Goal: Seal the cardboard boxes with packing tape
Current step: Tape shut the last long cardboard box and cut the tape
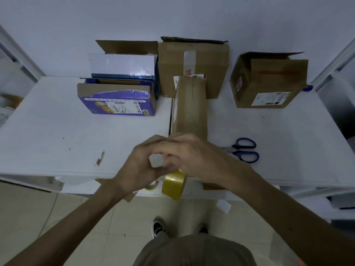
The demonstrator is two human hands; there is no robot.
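Observation:
A long narrow cardboard box [191, 106] lies on the white table [57, 131], its closed flaps running away from me. Both hands meet over its near end. My left hand [142, 164] has its fingers curled and touches the box's near edge. My right hand [192, 152] reaches across with curled fingers, and a roll of yellowish packing tape [172, 184] hangs just below it at the table's front edge. Whether a strip of tape is stretched between the fingers is hard to tell.
Blue-handled scissors [245, 150] lie right of the narrow box. A purple open box [117, 98] stands at the back left, a taller taped box [194, 68] behind the middle one, and an open brown box [269, 81] at the back right. Shelving flanks both sides.

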